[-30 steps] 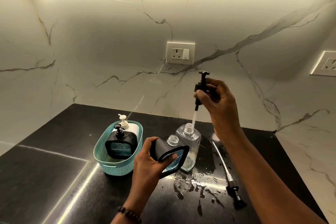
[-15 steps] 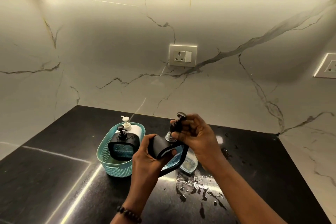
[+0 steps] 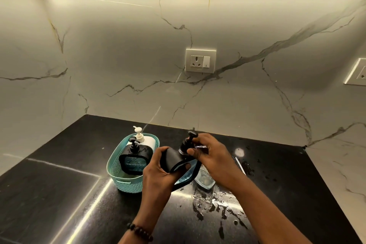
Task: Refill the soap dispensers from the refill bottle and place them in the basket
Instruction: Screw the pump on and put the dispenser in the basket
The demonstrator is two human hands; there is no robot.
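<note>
Just below the frame's centre, the left hand (image 3: pixel 158 172) grips a black soap dispenser (image 3: pixel 174 159), tilted, fingers and thumb wrapped around its body. Touching it from the right, the right hand (image 3: pixel 210 156) pinches the black pump head (image 3: pixel 188 143) seated on the dispenser's neck. Left of the hands, a teal basket (image 3: pixel 126 181) on the black countertop (image 3: pixel 59 194) holds another black dispenser (image 3: pixel 132 159) and a white pump bottle (image 3: pixel 145 139). Behind the hands, lower right of them, a clear refill bottle (image 3: pixel 204 181) stands beside spilled liquid (image 3: pixel 215 204).

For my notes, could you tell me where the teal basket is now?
In the head view, the teal basket sits on the black counter, left of the left hand.
</note>
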